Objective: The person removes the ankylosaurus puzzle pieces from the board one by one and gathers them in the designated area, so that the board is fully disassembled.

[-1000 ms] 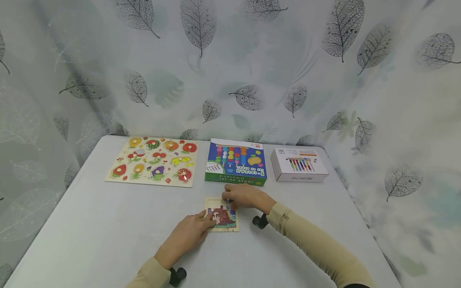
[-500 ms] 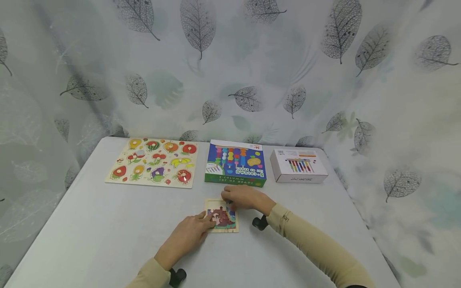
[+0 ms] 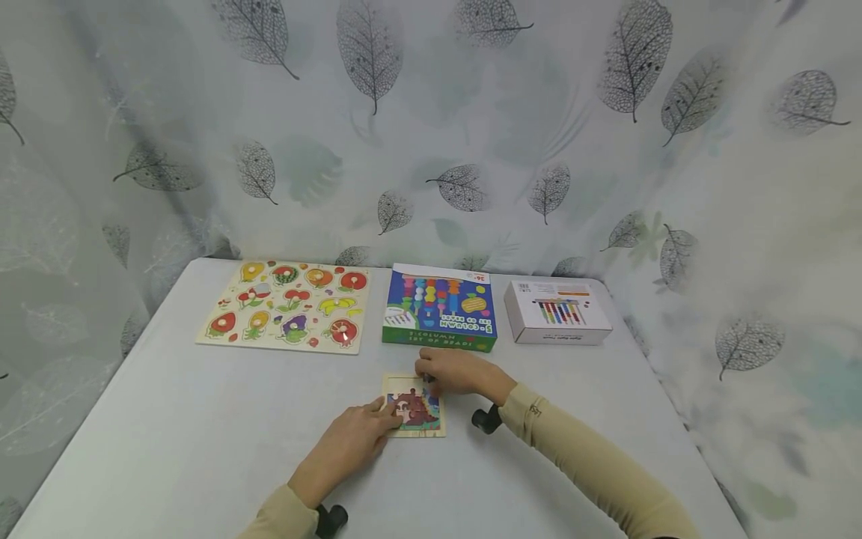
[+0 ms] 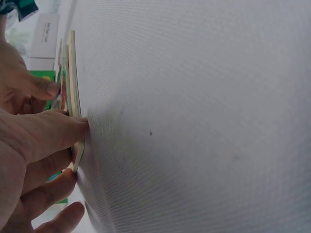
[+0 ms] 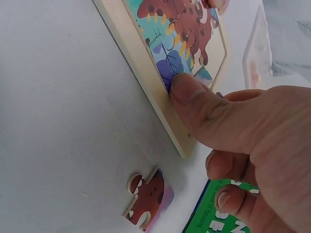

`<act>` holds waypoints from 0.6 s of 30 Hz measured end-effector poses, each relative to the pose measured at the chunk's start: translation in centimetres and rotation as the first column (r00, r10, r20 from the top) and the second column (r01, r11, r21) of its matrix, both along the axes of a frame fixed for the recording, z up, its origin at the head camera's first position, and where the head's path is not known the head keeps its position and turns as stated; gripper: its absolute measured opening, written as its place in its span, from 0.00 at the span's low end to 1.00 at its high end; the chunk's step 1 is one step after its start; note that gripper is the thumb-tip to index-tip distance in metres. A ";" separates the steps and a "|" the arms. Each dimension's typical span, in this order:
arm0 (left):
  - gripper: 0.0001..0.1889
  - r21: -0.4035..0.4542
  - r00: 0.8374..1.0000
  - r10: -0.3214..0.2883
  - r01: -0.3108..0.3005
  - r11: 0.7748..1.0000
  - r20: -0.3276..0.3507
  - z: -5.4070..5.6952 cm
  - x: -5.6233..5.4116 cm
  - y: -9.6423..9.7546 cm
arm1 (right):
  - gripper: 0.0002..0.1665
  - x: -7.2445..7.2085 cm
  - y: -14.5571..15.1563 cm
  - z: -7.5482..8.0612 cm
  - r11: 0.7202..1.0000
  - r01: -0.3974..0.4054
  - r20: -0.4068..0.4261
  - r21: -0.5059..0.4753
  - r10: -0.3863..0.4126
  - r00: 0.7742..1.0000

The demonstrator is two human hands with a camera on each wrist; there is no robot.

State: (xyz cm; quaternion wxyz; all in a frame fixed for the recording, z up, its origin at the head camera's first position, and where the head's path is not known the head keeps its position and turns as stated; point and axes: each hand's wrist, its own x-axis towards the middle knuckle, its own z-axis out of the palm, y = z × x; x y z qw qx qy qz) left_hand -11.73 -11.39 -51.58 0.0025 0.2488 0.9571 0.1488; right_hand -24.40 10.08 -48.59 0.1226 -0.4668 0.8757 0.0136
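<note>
A small wooden jigsaw puzzle board [image 3: 431, 433] with a brown dinosaur picture lies on the white table. My left hand [image 3: 357, 438] holds its left side; in the left wrist view the thumb [image 4: 68, 128] is at the edge of the board, with fingers curled around the corner. My right hand [image 3: 454, 370] is at the upper right corner, pinching a puzzle piece [image 5: 203, 75] that shows blue-green beside the thumb and is mostly hidden. Part of the bare wooden tray shows there. A loose brown piece with white teeth [image 5: 150, 194] lies on the table, close to the board.
Behind the puzzle stands a blue and green bead-set box [image 3: 441, 303]. A fruit peg puzzle [image 3: 286, 307] lies back left, and a white box [image 3: 559, 313] sits back right. A leaf-patterned curtain [image 3: 417, 135] hangs behind the table.
The head view has tilted slightly, so everything sits a little lower in it. Both hands keep nearly the same places on the puzzle, with only small finger movement in the right.
</note>
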 end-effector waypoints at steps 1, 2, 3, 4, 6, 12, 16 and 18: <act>0.14 -0.001 1.000 -0.001 0.001 1.000 -0.001 0.0 0.0 0.0 | 0.17 0.0 0.1 0.0 1.000 0.001 0.002 -0.006 -0.001 1.000; 0.14 -0.002 1.000 -0.001 0.001 1.000 -0.002 0.0 0.0 0.0 | 0.17 0.0 0.1 0.1 1.000 0.004 0.007 -0.013 -0.004 1.000; 0.14 -0.002 1.000 -0.002 0.002 1.000 -0.003 0.0 0.0 0.1 | 0.17 0.0 0.2 0.1 1.000 0.006 0.011 -0.020 -0.006 1.000; 0.15 -0.002 1.000 -0.003 0.003 1.000 -0.002 0.0 0.0 0.1 | 0.17 0.0 0.2 0.1 1.000 0.010 0.017 -0.027 -0.010 1.000; 0.15 -0.005 1.000 -0.002 0.002 1.000 0.007 0.1 0.0 0.1 | 0.16 0.0 0.3 0.2 0.999 0.017 0.032 -0.039 -0.016 0.999; 0.15 -0.002 1.000 0.000 0.000 1.000 0.016 0.1 0.1 0.1 | 0.12 0.0 0.7 1.0 0.995 0.074 0.137 -0.063 -0.065 0.988; 0.15 0.005 1.000 0.004 -0.005 1.000 0.025 0.2 0.1 0.2 | 0.10 -0.1 1.1 1.5 0.984 0.133 0.262 -0.118 -0.098 0.960; 0.16 0.003 1.000 0.005 -0.005 1.000 0.029 0.2 0.1 0.2 | 0.10 -0.1 1.5 1.6 0.976 0.145 0.296 -0.162 -0.092 0.951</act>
